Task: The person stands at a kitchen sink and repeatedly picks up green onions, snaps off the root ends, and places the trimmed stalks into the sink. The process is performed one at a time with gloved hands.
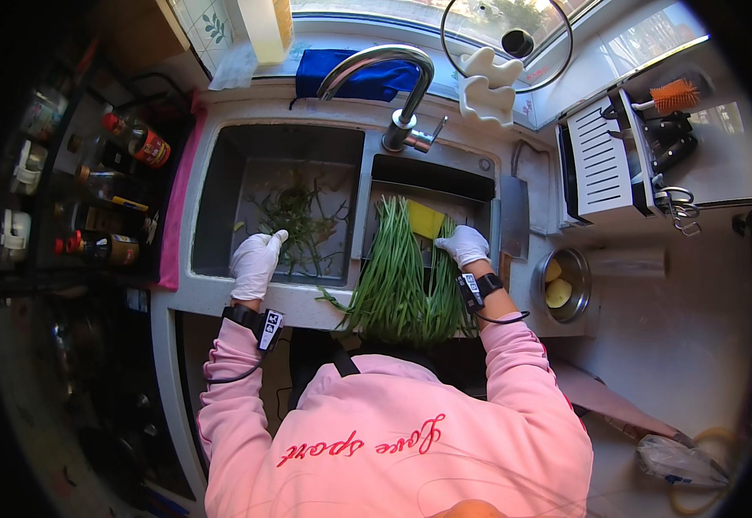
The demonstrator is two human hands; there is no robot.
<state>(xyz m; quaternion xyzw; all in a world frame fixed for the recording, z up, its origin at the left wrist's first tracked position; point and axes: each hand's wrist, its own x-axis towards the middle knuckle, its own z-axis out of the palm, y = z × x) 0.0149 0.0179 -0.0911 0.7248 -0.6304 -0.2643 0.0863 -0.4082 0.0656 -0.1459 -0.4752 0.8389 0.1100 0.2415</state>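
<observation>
A big heap of long green garlic chives [386,265] lies over the right sink basin and hangs across the front rim. My right hand [465,246], in a white glove, rests at the upper end of the right-hand part of the chives; whether its fingers grip them I cannot tell. Beside it, between the two parts of the heap, is a yellow cloth or sponge [424,219]. My left hand [258,259], gloved too, is over the front of the left basin, its thumb and fingertips close together. Near its fingertips, loose green trimmings [298,220] are scattered on the floor of the left basin [227,194].
A chrome faucet [415,84] arches behind the basins. Right of the sink lie a cleaver [514,217] and a metal bowl [586,285] with peeled potatoes [558,293]. A knife rack [602,162] stands at the back right. Sauce bottles [107,249] fill the left shelf.
</observation>
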